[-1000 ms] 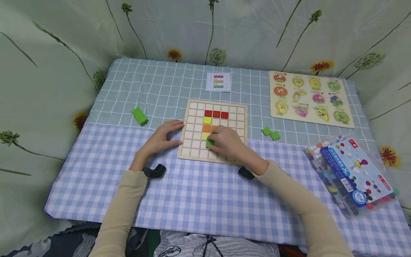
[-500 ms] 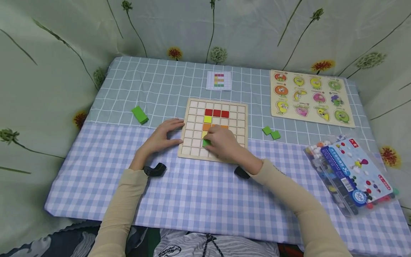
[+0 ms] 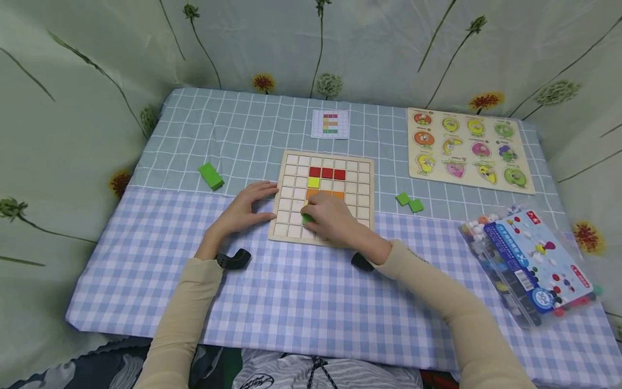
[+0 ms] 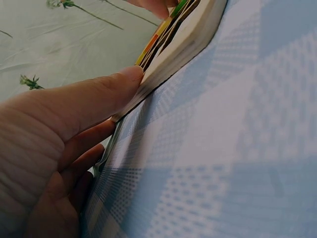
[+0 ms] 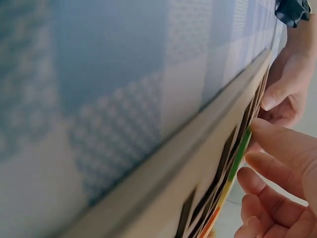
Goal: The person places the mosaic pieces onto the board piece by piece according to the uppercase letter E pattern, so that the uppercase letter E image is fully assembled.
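Note:
A wooden grid board (image 3: 281, 231) lies on the table, bearing red tiles (image 3: 328, 173), a yellow tile (image 3: 313, 182) and orange tiles (image 3: 338, 195). My left hand (image 3: 247, 206) rests at the board's left edge, its thumb (image 4: 111, 91) touching the rim and the fingers extended. Over the lower middle of the grid, my right hand (image 3: 332, 219) pinches a small green tile (image 3: 306, 218) between thumb and fingers. From the right wrist, that green tile (image 5: 239, 154) appears level with its neighbours, the thumb at one end; the hand covers several cells in the head view.
A green block (image 3: 211, 176) lies left of the board, and two green tiles (image 3: 409, 202) lie to its right. Behind it is a printed pattern card (image 3: 330, 124). A fruit puzzle board (image 3: 471, 148) and a plastic case of coloured pieces (image 3: 532, 267) occupy the right side.
My right hand has shifted slightly left over the grid with the green tile, which moved left too. More orange shows right of the hand. The left hand stays put.

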`<state>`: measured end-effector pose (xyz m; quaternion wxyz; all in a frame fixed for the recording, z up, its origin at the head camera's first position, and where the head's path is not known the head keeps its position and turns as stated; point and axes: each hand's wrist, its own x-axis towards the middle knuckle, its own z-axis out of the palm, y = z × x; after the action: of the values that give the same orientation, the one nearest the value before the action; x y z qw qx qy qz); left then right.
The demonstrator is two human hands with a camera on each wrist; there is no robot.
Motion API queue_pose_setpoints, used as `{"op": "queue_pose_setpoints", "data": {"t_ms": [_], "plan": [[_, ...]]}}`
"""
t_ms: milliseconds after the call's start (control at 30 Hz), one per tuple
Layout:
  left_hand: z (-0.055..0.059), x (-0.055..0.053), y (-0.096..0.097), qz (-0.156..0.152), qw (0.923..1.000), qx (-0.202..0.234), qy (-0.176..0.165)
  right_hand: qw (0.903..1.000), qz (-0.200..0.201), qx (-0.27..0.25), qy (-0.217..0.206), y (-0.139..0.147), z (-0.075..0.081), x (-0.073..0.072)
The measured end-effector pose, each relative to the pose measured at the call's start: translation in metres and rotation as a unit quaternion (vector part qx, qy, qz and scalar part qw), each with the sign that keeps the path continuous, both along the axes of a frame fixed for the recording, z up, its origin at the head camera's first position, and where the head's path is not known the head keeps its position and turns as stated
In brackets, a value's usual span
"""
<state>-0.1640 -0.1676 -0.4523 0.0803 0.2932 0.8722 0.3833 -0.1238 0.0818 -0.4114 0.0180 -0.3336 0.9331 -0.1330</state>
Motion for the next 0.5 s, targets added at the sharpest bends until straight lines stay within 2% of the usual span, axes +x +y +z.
{"op": "queue_pose_setpoints", "data": {"t_ms": [133, 300, 500], "plan": [[0.000, 0.002, -0.001, -0.001, 1.0000, -0.003, -0.003, 0.9997, -0.019, -0.012, -0.006, 0.008, 0.004, 0.001], [-0.002, 0.003, -0.002, 0.001, 1.0000, -0.006, -0.002, 0.9982, -0.056, -0.020, 0.004, 0.026, 0.010, -0.002], [-0.002, 0.003, -0.003, 0.000, 1.0000, 0.000, 0.002, 0.9964, -0.081, -0.019, 0.019, 0.048, 0.013, -0.007]]}}
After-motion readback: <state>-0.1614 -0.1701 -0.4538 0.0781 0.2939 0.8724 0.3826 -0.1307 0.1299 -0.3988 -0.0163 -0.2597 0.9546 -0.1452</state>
